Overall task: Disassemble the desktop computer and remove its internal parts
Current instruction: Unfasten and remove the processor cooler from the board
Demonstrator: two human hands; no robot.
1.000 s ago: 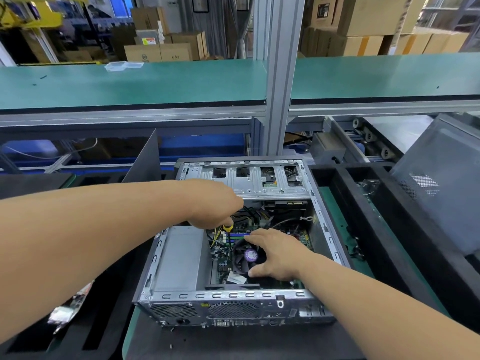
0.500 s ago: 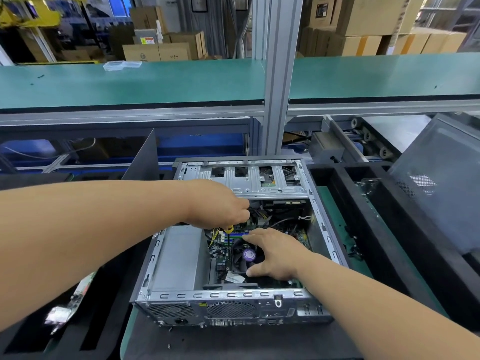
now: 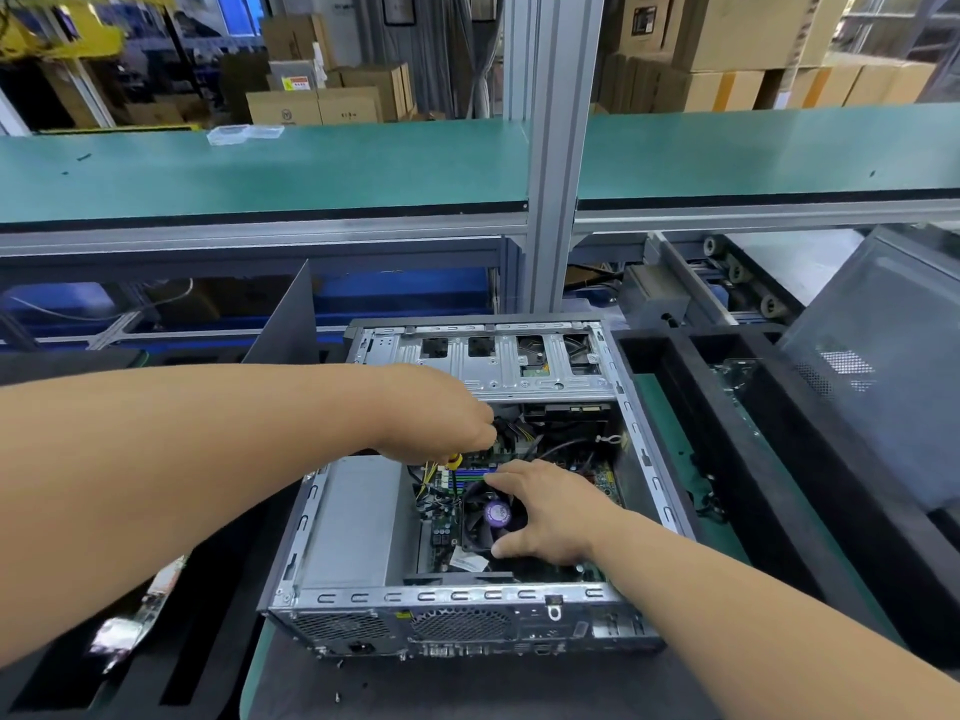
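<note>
An open desktop computer case (image 3: 457, 597) lies on its side in front of me, with its rear panel toward me. Inside are a grey power supply (image 3: 358, 522), the green motherboard (image 3: 441, 537) and a black CPU fan (image 3: 493, 517) with a purple hub. My right hand (image 3: 550, 511) rests on the fan, with the thumb at its near edge and the fingers at its far edge. My left hand (image 3: 441, 413) reaches into the case and grips a bundle of black and yellow cables (image 3: 511, 431) near a yellow-tipped connector (image 3: 454, 459). The fingertips are hidden.
A silver drive cage (image 3: 488, 366) spans the case's far end. Black foam trays (image 3: 727, 433) flank the case on both sides. A grey side panel (image 3: 883, 387) leans at the right. An aluminium post (image 3: 550, 148) and a green shelf (image 3: 260, 163) stand behind.
My left hand has shifted slightly right and deeper onto the cable bundle. My right hand has stayed on the fan.
</note>
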